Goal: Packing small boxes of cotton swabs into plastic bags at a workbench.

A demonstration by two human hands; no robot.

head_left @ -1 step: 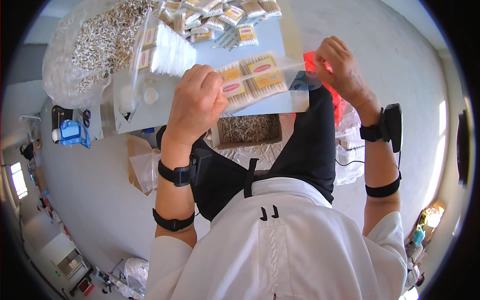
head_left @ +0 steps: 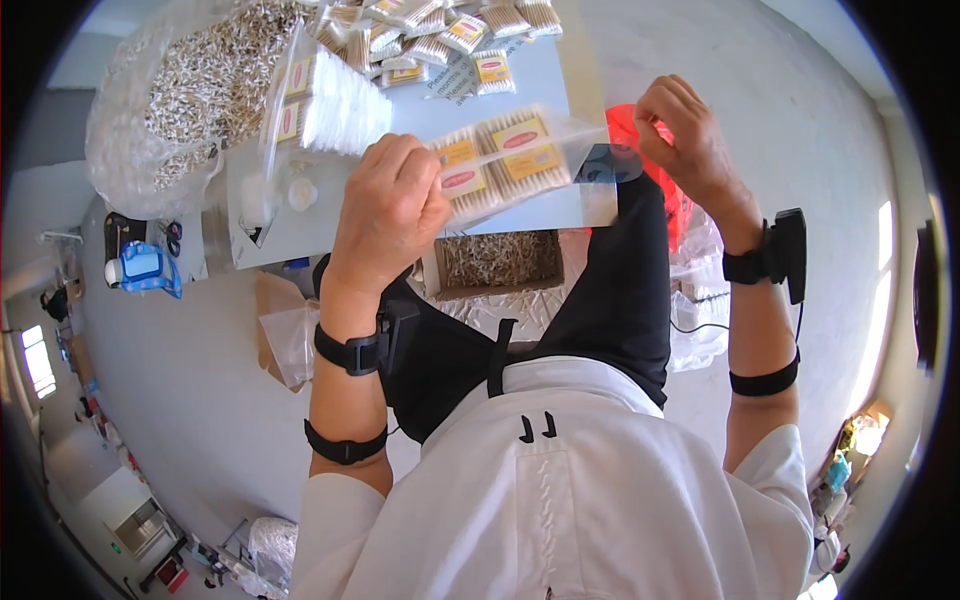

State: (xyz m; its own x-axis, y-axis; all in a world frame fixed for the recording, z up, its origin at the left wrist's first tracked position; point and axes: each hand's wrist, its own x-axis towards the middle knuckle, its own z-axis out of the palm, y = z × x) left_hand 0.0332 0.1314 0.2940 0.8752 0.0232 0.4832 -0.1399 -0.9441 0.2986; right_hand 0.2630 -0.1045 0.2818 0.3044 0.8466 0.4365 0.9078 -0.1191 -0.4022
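Over the table's near edge hangs a clear plastic bag (head_left: 556, 178), slightly tilted, with several cotton swab packets (head_left: 522, 150) showing yellow labels inside. My left hand (head_left: 392, 205) is closed on the bag's left end, its fingers curled over the film. At the right, my right hand (head_left: 682, 135) is closed in a pinch. Taut film stretches from the bag toward its fingertips, though the exact grip is hard to see against the red plastic behind.
On the table (head_left: 420, 115) lie loose swab packets (head_left: 465, 35) at the back. A big clear sack of loose swabs (head_left: 205, 95) and a bag of stacked packets (head_left: 340, 105) stand at left. Below, a carton of swabs (head_left: 500, 262) sits between my legs; red plastic (head_left: 680, 215) hangs right.
The held bag and my left hand have shifted very slightly left. My right hand's fingers have loosened a little. All else is the same.
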